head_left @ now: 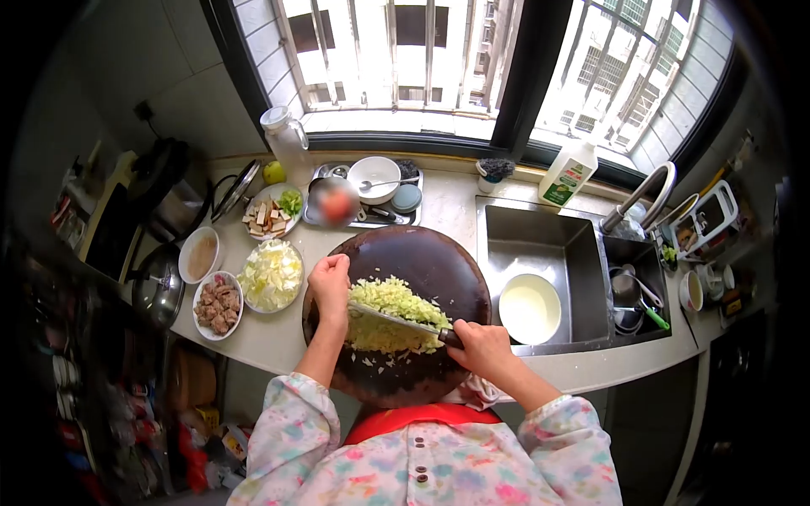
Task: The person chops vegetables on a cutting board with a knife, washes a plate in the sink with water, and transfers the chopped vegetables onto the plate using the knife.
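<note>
A round dark chopping board (422,253) carries a pile of finely chopped pale green vegetable (388,295). My right hand (485,347) grips the dark handle of a knife (396,319), whose blade lies across the middle of the pile, its tip pointing left. Over the left part of the board is my left hand (331,282), its fingers curled together just beyond the blade's tip; nothing shows between them. Small chopped bits are scattered along the near side of the pile.
Left of the board stand plates of chopped cabbage (271,275), meat chunks (218,306) and sliced pieces with greens (272,212). A tray (410,221) with bowls sits behind. The sink (540,232), holding a pale bowl (530,309), is on the right.
</note>
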### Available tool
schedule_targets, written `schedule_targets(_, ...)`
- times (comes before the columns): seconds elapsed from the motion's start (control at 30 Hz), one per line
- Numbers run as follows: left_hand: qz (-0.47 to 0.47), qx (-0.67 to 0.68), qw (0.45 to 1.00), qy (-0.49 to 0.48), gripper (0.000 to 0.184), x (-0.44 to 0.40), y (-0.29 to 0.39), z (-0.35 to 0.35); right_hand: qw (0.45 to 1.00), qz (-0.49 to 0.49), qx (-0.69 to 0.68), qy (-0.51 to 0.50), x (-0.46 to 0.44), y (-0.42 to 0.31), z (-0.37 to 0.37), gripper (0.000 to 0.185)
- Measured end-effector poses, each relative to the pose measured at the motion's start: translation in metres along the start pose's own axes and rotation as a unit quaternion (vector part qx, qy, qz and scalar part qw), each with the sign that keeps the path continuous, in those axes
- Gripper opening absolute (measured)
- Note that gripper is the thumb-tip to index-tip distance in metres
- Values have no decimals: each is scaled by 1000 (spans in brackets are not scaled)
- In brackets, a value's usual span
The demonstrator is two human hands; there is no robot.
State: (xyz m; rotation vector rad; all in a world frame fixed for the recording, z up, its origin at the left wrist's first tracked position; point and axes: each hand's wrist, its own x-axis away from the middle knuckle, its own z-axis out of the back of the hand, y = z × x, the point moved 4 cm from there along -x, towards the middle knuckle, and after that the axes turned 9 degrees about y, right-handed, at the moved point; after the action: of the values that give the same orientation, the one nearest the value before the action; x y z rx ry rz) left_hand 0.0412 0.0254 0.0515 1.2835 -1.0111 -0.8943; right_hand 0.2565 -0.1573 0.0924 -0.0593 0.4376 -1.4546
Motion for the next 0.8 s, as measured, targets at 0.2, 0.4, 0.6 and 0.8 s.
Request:
schedule_targets(0.2,30,24,998,-45,11,-35,-19,-21,998,-42,44,5,-15,-21,-1,32)
schedule_targets(0.4,-21,-5,999,-25,12,-21,-19,-20,998,-54,19,10,9,-5,-28,34)
schedule_targets(0.6,37,-10,999,-33,11,-18,-10,-7,999,-37,-3,-16,-1,-22,14,32)
schedule_targets(0.8,-33,-36,999,-5,13,-3,-22,-4,999,-47,2,-12,15,0,-19,32)
